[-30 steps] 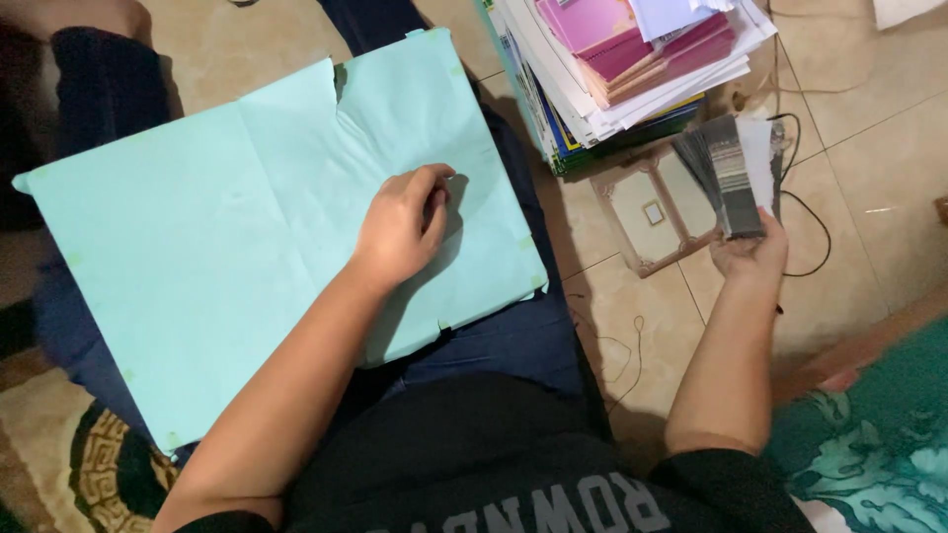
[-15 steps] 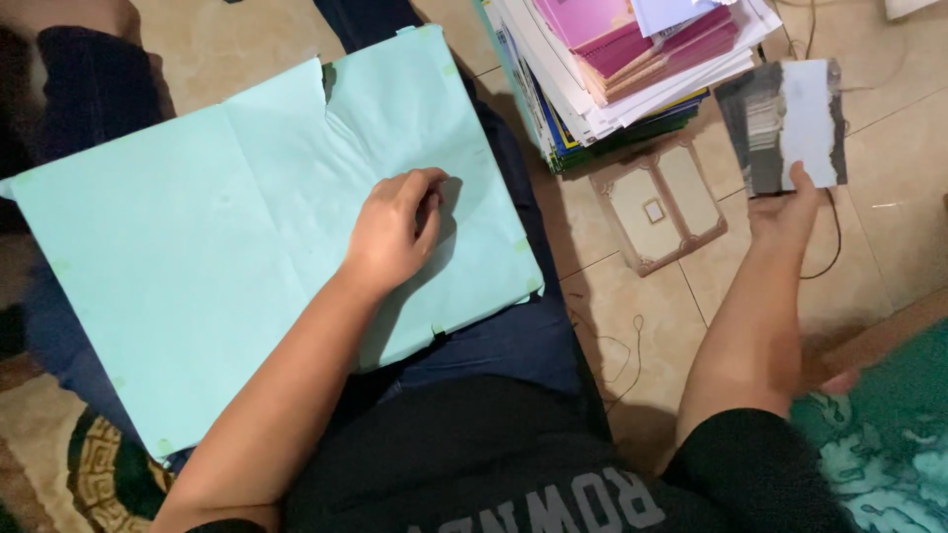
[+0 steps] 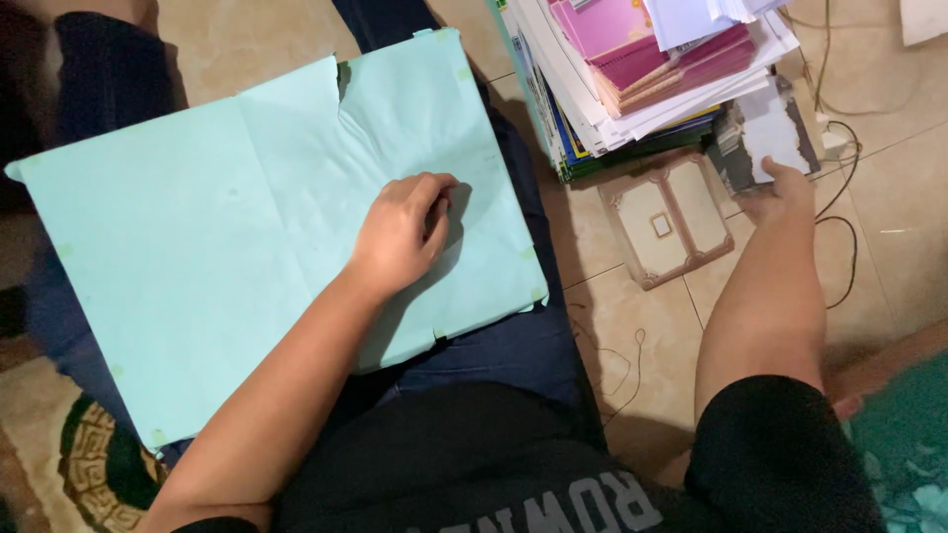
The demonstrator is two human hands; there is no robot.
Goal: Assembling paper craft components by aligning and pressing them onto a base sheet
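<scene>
- Two bare hands are at work, seen from above by a person seated on a tiled floor (image 3: 632,345), with a dark shirt and dark trousers filling the six o'clock edge.
- Nearest, across the lap, lies a large pale turquoise paper sheet (image 3: 197,247), creased down the middle and torn at its top edge around twelve o'clock.
- Left hand (image 3: 400,232) rests on that sheet just right of its centre, fingers curled in together and knuckles up, pressing on the paper; whether anything is pinched under them cannot be told.
- At seven o'clock a patch of patterned rug (image 3: 84,459) shows under the sheet's corner; at five o'clock a teal mat (image 3: 904,444) meets the tiles.
- Thin dark cords (image 3: 632,355) trail over the floor between the lap and the right forearm.
- Farther out, at two o'clock, a decorated floor tile with a small square in its middle (image 3: 667,219) sits between the sheet and the right hand.
- Right hand (image 3: 780,192) reaches out to two o'clock, thumb and fingers closed on the lower edge of a grey-and-white booklet stack (image 3: 770,138), which sits against the floor beside the paper pile.
- Farthest, at one o'clock, stands a tall pile of papers and pink folders (image 3: 652,59), leaning over the booklet stack, with more cables (image 3: 834,128) at its right.
</scene>
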